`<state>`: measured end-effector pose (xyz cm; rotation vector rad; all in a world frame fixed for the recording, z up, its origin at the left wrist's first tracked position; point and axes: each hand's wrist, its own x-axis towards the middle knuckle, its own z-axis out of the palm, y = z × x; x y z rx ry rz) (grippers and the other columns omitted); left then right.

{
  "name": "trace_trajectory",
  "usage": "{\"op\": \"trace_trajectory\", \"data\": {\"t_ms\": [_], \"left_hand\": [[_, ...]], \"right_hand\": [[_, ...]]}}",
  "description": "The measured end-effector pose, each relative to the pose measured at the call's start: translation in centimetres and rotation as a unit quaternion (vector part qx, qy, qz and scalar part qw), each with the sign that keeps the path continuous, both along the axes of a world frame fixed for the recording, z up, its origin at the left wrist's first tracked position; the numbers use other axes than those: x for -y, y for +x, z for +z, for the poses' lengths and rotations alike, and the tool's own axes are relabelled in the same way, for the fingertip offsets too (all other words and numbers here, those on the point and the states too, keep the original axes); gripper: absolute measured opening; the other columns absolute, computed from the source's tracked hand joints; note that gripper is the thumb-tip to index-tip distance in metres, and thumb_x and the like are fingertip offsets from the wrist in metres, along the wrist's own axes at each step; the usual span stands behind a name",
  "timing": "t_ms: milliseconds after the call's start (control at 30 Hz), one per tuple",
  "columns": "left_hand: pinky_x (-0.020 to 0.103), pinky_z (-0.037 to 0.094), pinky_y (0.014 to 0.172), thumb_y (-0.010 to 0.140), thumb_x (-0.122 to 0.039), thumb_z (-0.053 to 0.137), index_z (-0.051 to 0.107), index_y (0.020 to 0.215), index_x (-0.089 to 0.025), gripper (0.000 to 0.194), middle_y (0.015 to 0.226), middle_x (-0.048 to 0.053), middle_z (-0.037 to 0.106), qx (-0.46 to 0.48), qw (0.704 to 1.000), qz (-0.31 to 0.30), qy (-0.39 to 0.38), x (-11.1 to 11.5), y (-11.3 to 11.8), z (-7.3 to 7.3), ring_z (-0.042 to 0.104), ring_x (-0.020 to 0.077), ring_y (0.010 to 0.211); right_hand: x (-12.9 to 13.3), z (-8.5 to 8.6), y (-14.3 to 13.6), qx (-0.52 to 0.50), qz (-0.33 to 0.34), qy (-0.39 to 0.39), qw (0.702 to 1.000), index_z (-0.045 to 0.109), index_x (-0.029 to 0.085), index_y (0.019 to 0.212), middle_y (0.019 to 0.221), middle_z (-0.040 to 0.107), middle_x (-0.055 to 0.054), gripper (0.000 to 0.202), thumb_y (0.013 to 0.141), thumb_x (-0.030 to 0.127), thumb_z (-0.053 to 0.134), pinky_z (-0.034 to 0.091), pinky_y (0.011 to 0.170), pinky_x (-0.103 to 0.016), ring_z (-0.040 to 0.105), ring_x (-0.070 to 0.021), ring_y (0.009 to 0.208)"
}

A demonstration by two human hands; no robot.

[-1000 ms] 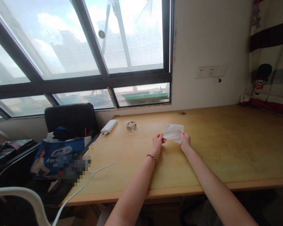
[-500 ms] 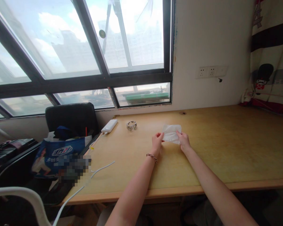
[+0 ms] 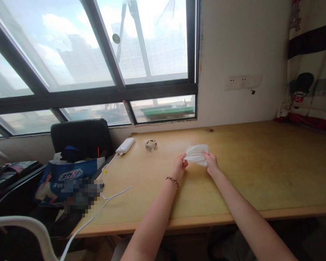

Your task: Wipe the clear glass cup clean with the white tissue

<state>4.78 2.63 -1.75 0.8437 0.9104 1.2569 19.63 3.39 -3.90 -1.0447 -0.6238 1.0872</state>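
Observation:
A white tissue (image 3: 196, 154) is stretched between my two hands above the wooden table (image 3: 255, 170). My left hand (image 3: 180, 164) pinches its left edge, with a braided bracelet on that wrist. At the tissue's right side, my right hand (image 3: 211, 161) grips it with the thumb on top. Thin creases run across the tissue. Farther back and to the left lies a silver, openwork ring-shaped object (image 3: 151, 145), touched by neither hand.
A white power bank (image 3: 125, 145) with a white cable (image 3: 116, 193) lies along the table's left edge. Beyond that edge are a black chair (image 3: 81, 136) and a blue bag (image 3: 62, 181). A window (image 3: 157, 47) and a wall socket (image 3: 237, 82) are behind the table.
My left hand has moved slightly left, pulling the tissue wider and more creased. My right hand has hardly moved.

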Motion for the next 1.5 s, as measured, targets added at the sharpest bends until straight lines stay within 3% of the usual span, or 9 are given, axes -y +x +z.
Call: {"op": "trace_trajectory", "data": {"t_ms": [300, 433, 533, 667, 767, 900, 1133, 1333, 1500], "left_hand": [[0.019, 0.019, 0.037, 0.07, -0.035, 0.049, 0.054, 0.069, -0.013, 0.022, 0.035, -0.009, 0.03, -0.106, 0.982, 0.154, 0.03, -1.9, -3.8, 0.4, 0.026, 0.0053, 0.03], [0.022, 0.035, 0.049, 0.075, -0.034, 0.043, 0.057, 0.077, -0.015, 0.024, 0.054, 0.001, 0.057, -0.403, 0.862, 0.297, 0.076, -3.5, -8.5, 0.9, 0.051, 0.0125, 0.048], [0.026, 0.038, 0.06, 0.075, -0.031, 0.045, 0.056, 0.093, -0.015, 0.026, 0.071, 0.008, 0.063, -0.48, 0.807, 0.336, 0.065, -4.7, -12.4, 1.2, 0.058, 0.0197, 0.068], [0.03, 0.038, 0.063, 0.077, -0.032, 0.047, 0.048, 0.112, -0.019, 0.037, 0.085, 0.012, 0.064, -0.633, 0.713, 0.296, 0.054, -6.5, -15.9, 0.8, 0.058, 0.0255, 0.078], [0.031, 0.038, 0.062, 0.078, -0.035, 0.046, 0.049, 0.112, -0.021, 0.038, 0.086, 0.014, 0.063, -0.674, 0.691, 0.26, 0.034, -7.8, -16.9, 0.1, 0.058, 0.0273, 0.079], [0.03, 0.039, 0.062, 0.078, -0.03, 0.045, 0.053, 0.104, -0.019, 0.03, 0.08, 0.013, 0.064, -0.667, 0.699, 0.254, 0.055, -8.5, -16.9, -0.4, 0.059, 0.0253, 0.074], [0.024, 0.041, 0.059, 0.081, -0.025, 0.038, 0.053, 0.099, -0.02, 0.024, 0.062, 0.002, 0.06, -0.562, 0.79, 0.2, 0.143, -6.8, -15.0, 0.7, 0.057, 0.0162, 0.057], [0.024, 0.04, 0.065, 0.076, -0.024, 0.048, 0.057, 0.096, -0.021, 0.022, 0.064, 0.003, 0.059, -0.486, 0.832, 0.118, 0.241, -3.9, -8.6, 1.2, 0.055, 0.0147, 0.06], [0.022, 0.04, 0.065, 0.067, -0.019, 0.058, 0.062, 0.081, -0.02, 0.014, 0.068, 0.007, 0.057, -0.397, 0.864, 0.0, 0.31, 0.0, -2.6, 0.5, 0.054, 0.0159, 0.066]], "right_hand": [[0.3, 0.9, 0.6, -0.049, -0.016, -0.022, 0.998, 0.055, 0.015, 0.068, 0.056, 0.061, 0.001, 0.016, 0.062, 0.027, 0.063, 0.048, 0.044, -0.022, 0.058, -0.0122, 0.049], [0.8, 0.8, -0.6, -0.02, 0.038, -0.025, 0.999, 0.056, 0.014, 0.067, 0.054, 0.06, 0.0, 0.017, 0.062, 0.029, 0.063, 0.046, 0.042, -0.022, 0.056, -0.0125, 0.046], [1.2, 0.9, -1.3, -0.009, 0.052, -0.035, 0.998, 0.057, 0.013, 0.064, 0.053, 0.061, -0.002, 0.017, 0.061, 0.029, 0.063, 0.045, 0.041, -0.022, 0.056, -0.0131, 0.044], [1.7, 1.3, -2.0, -0.01, 0.068, -0.041, 0.997, 0.059, 0.012, 0.064, 0.055, 0.063, -0.004, 0.019, 0.06, 0.03, 0.065, 0.046, 0.043, -0.024, 0.057, -0.0155, 0.046], [1.9, 1.4, -2.3, -0.006, 0.093, -0.046, 0.995, 0.06, 0.012, 0.064, 0.056, 0.064, -0.005, 0.021, 0.059, 0.031, 0.066, 0.046, 0.043, -0.025, 0.058, -0.0167, 0.047], [2.0, 1.2, -2.5, 0.006, 0.105, -0.049, 0.993, 0.059, 0.013, 0.062, 0.054, 0.063, -0.005, 0.021, 0.059, 0.032, 0.066, 0.045, 0.042, -0.024, 0.057, -0.0161, 0.045], [1.5, 0.8, -2.0, 0.02, 0.063, -0.043, 0.997, 0.059, 0.014, 0.06, 0.054, 0.062, -0.004, 0.023, 0.057, 0.035, 0.066, 0.042, 0.041, -0.023, 0.056, -0.0157, 0.046], [0.7, 0.3, -1.6, 0.118, -0.013, 0.001, 0.993, 0.061, 0.014, 0.067, 0.062, 0.063, -0.002, 0.03, 0.064, 0.044, 0.058, 0.041, 0.047, -0.022, 0.056, -0.0151, 0.054], [1.2, 0.9, -2.3, 0.165, 0.025, 0.056, 0.984, 0.061, 0.016, 0.078, 0.068, 0.064, -0.002, 0.037, 0.069, 0.051, 0.051, 0.042, 0.055, -0.021, 0.056, -0.0145, 0.062]]}}
